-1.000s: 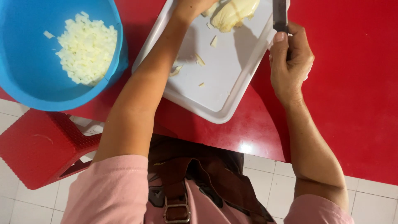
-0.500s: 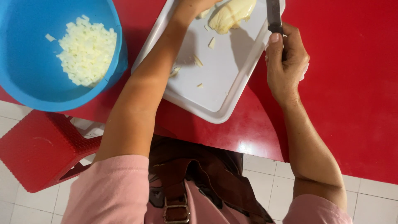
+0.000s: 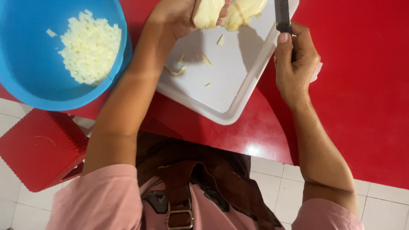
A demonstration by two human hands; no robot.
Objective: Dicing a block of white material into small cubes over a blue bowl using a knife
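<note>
The left hand (image 3: pixel 183 15) is closed around a pale yellow chunk (image 3: pixel 207 12) of peeled food, fingers curled over its top end, holding it above the far part of a white tray (image 3: pixel 226 91). Just right of it a second pale piece (image 3: pixel 245 10) lies on the tray, touching or nearly touching the held chunk; the top edge of the view cuts both off, so their full shape cannot be told. The right hand (image 3: pixel 295 64) is clenched on the dark handle of a knife (image 3: pixel 282 15), thumb laid along the handle and pointing away from the body, the blade running up out of view over the tray's right rim; how much blade there is cannot be seen. Something small and pale pink shows at the outer edge of this hand, perhaps a scrap of cloth or paper. On the tray's bare middle lie a few small offcuts (image 3: pixel 183 68), thin slivers and a curled strip, near the left forearm. The tray sits askew on a red table (image 3: pixel 362 98), one corner pointing toward the body. Left of it, well apart from the hands, a blue bowl (image 3: pixel 25 72) holds a heap of diced pale bits (image 3: pixel 89 47). Below the table edge a red stool (image 3: pixel 38 149) stands on a white tiled floor (image 3: pixel 272 179).
</note>
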